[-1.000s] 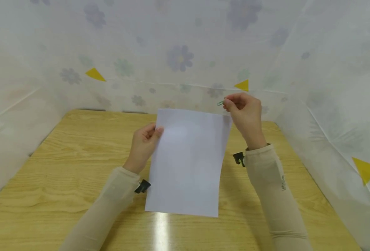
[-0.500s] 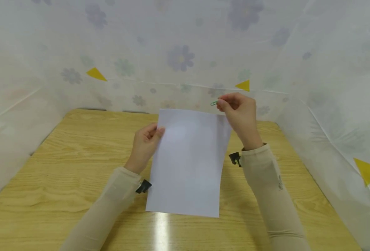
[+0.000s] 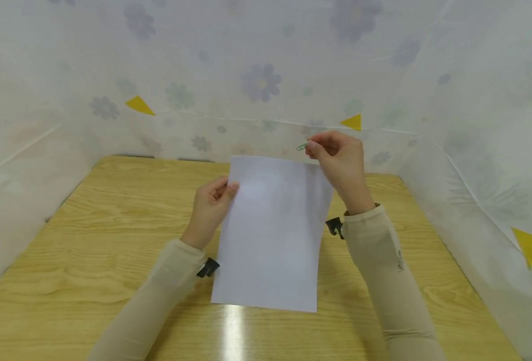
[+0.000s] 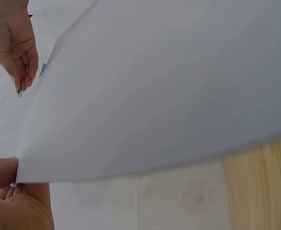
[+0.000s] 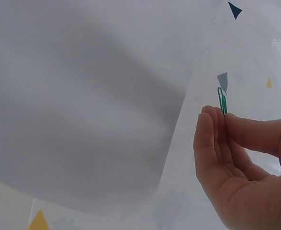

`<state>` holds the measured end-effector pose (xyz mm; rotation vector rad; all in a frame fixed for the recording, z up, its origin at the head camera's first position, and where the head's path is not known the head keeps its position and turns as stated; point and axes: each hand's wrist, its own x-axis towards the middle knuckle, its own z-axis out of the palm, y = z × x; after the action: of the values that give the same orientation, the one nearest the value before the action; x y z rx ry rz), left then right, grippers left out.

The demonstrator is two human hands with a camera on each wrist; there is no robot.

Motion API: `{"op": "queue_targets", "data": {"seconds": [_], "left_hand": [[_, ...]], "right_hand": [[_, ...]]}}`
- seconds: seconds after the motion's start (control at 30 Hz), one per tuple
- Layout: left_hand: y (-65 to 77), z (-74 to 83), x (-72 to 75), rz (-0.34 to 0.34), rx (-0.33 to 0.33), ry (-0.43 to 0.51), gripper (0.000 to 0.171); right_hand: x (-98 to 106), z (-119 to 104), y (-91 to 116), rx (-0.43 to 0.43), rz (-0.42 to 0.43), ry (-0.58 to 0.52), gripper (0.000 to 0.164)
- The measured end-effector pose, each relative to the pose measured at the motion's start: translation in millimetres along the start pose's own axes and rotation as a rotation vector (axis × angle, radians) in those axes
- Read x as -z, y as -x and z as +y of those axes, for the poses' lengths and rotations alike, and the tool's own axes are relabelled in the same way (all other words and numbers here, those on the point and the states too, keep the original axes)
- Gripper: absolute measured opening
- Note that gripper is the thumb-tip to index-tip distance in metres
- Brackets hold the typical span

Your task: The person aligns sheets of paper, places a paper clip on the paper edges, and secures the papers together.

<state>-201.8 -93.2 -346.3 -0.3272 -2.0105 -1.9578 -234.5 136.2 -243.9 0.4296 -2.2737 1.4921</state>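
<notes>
White paper point(image 3: 270, 235) is held up above the table, facing the head camera; whether it is one sheet or more I cannot tell. My left hand point(image 3: 209, 210) pinches its left edge near the top, thumb in front, as the left wrist view also shows at the paper's edge point(image 4: 130, 158). Just over the top right corner, my right hand point(image 3: 342, 165) pinches a green paper clip point(image 3: 301, 147) between thumb and fingers. In the right wrist view the looped end of the clip point(image 5: 222, 98) sticks out past the fingertips, apart from the paper.
A wooden table point(image 3: 112, 250) lies below. White sheeting with a flower print point(image 3: 261, 82) hangs behind and at both sides, with yellow triangles point(image 3: 350, 122) on it. Dark buckles point(image 3: 208, 267) hang at both wrists, over light sleeves point(image 3: 149, 301).
My right hand has moved left with the paper clip, along the paper's top edge. The left hand and the paper have stayed almost where they were.
</notes>
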Motion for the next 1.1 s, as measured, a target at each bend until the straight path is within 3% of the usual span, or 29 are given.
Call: {"op": "queue_targets", "data": {"seconds": [0.3, 0.6, 0.87, 1.1], "left_hand": [[7.9, 22.9, -2.3, -0.01, 0.02, -0.018, 0.02], [1.3, -0.2, -0.2, -0.006, 0.005, 0.005, 0.021], [2.2, -0.9, -2.3, -0.001, -0.022, -0.001, 0.023], [2.1, -0.2, -4.6, -0.001, -0.011, -0.004, 0.023]], "right_hand": [[-6.7, -8.4, 1.6, 0.02, -0.048, -0.022, 0.02], [-20.7, -14.8, -0.6, -0.012, -0.092, -0.047, 0.018], [-30.8, -16.3, -1.4, 0.005, -0.121, -0.069, 0.014], [-37.2, -17.1, -2.4, 0.012, -0.113, 0.005, 0.013]]}}
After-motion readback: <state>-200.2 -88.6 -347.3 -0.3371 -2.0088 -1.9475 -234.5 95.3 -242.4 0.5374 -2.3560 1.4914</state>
